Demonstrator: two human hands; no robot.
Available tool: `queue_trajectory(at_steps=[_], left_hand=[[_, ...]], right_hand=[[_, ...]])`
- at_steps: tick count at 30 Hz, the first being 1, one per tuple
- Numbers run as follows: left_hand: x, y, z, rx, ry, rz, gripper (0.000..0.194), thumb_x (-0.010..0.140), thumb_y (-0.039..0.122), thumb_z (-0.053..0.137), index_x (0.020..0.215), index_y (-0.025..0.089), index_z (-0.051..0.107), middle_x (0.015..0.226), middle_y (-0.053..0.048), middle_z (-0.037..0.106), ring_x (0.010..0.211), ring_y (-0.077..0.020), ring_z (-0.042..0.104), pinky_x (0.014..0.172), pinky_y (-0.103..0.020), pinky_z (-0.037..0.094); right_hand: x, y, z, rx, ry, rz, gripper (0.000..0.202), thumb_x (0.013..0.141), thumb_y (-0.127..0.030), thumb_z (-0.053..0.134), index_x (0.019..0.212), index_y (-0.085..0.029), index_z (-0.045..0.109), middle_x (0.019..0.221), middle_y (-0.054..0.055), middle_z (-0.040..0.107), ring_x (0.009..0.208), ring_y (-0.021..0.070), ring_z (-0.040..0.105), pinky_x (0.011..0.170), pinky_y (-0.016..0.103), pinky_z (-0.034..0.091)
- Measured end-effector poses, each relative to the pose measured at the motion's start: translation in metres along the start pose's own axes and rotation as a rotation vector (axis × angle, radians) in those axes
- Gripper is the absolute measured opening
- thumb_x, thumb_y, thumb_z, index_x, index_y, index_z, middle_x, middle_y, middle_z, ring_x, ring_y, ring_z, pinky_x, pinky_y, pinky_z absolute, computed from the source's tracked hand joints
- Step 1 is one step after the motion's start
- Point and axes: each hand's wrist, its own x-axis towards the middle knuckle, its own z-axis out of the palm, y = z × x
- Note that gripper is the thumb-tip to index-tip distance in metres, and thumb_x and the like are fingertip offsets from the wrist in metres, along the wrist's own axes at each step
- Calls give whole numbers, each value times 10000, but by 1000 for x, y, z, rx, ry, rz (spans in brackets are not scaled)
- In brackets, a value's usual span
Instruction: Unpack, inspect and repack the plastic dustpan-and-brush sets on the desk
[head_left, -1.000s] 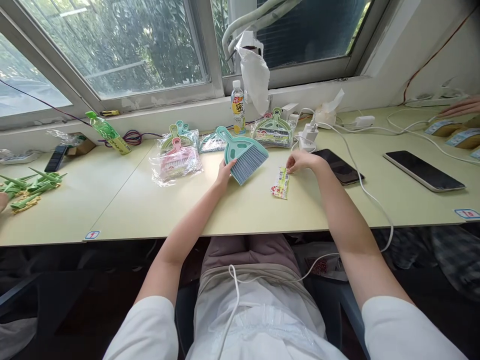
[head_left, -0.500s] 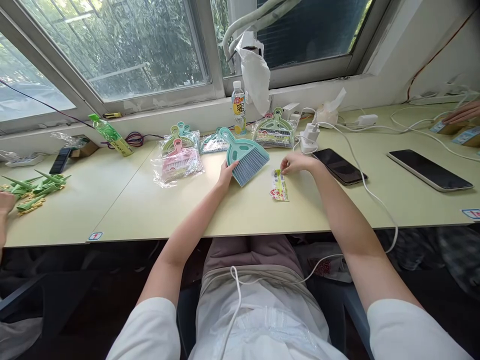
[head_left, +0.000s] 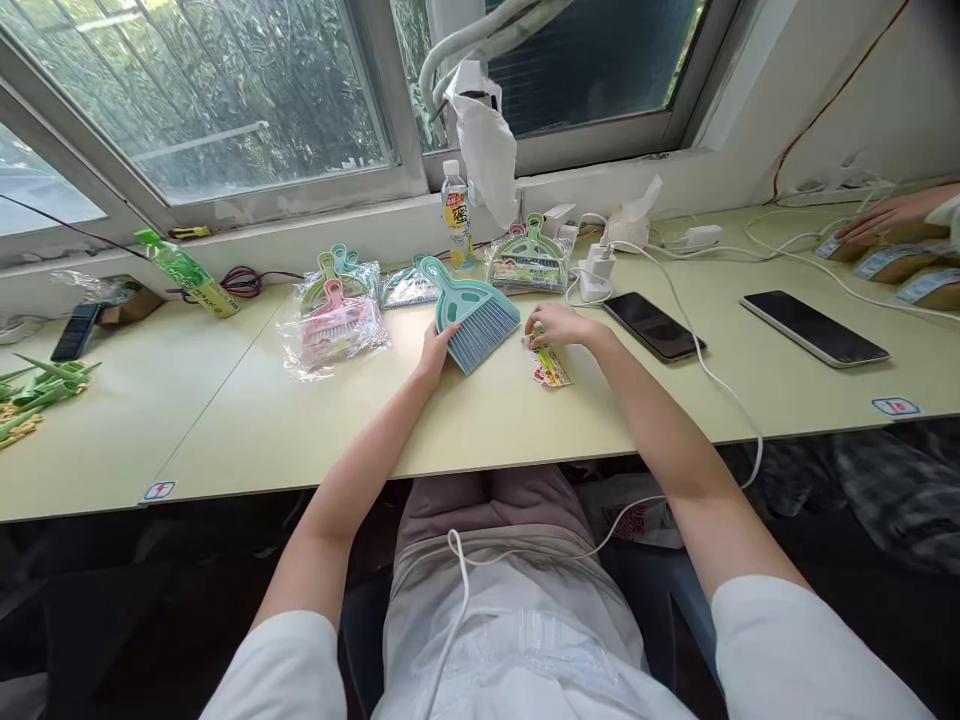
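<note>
Beyond the pale yellow table point(head_left: 480, 440)'s front edge, our right hand point(head_left: 561, 325) pinches a thin, flexible-looking yellow-green printed card point(head_left: 551, 370) by its top; left of it, our left hand point(head_left: 433, 355) grasps the teal plastic dustpan-and-brush set point(head_left: 480, 325) by its side, probably light, stiff, slippery; 1 black phone point(head_left: 652, 325) limits rightward room; clear-wrapped sets point(head_left: 337, 325) border the left.

Pale yellow table point(head_left: 300, 440), wrapped brush sets point(head_left: 334, 325) toward the back, a small label point(head_left: 553, 370) near the middle, two phones point(head_left: 814, 328) and white cables point(head_left: 731, 395) at right.
</note>
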Motion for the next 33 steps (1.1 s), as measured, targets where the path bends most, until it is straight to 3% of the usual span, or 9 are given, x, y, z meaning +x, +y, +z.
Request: queue_trajectory(at_steps=[4,7,10,12,16,18,22,25,33], left_hand=[[2,-2,-1,5,11,-8,349,741,324,684,1045,168,605,1089,-77,694,1102,-272,625,986,-399,488],[3,-2,-1,22,4,-15,349,739,338,696,1032,167,613,1072,-75,702,1100,-279,626,976,-401,494],[2,-1,0,15,-15,-1,371,733,345,713,1047,174,618,1099,-66,704,1127,-282,616,984,-401,491],[0,0,1,-15,-33,7,406,728,364,727,1072,177,617,1111,-68,704,1129,-286,618,978,-404,494],[-6,3,6,-92,-96,-52,475,732,465,738,1086,174,616,1077,-90,715,1069,-295,651,935,-420,510],[-9,5,9,-119,-131,-59,512,723,511,746,1085,173,616,1082,-99,714,1060,-294,657,925,-420,512],[-14,8,13,-166,-190,-68,566,696,569,763,1066,168,611,1075,-109,712,1047,-288,664,911,-412,513],[-15,8,14,-172,-195,-66,563,693,568,764,1059,170,608,1076,-105,711,1045,-282,665,899,-397,514],[-18,8,15,-120,-223,-28,627,508,267,879,1076,176,632,1093,-85,717,1066,-294,650,928,-420,514]], right_hand=[[0,4,0,106,-44,-15,242,750,-329,708,953,-205,667,1037,61,654,1006,253,576,827,322,406],[-4,2,-3,255,-96,-46,294,702,-315,745,951,-198,643,960,47,649,909,222,580,770,299,423],[-11,-10,-9,525,-146,-166,380,689,-386,773,1003,-214,647,918,34,636,878,208,585,756,297,459],[-14,-24,-12,795,-16,-270,428,741,-475,733,1087,-248,624,947,23,633,887,196,595,768,299,487],[-11,-51,-9,1120,490,-309,466,761,-553,718,1125,-295,584,1081,18,619,975,188,596,845,305,517],[-6,-57,-2,1119,594,-258,459,755,-546,732,1108,-288,590,1047,20,625,973,192,598,845,304,524],[2,-55,14,968,567,-178,393,777,-499,705,1059,-237,623,897,21,629,870,203,609,766,321,527],[2,-53,19,773,606,-137,324,795,-423,672,1045,-219,646,901,26,640,853,215,604,764,342,506],[-8,-64,14,493,683,-39,276,839,-317,614,1106,-257,645,1010,44,677,876,245,615,825,392,497]])
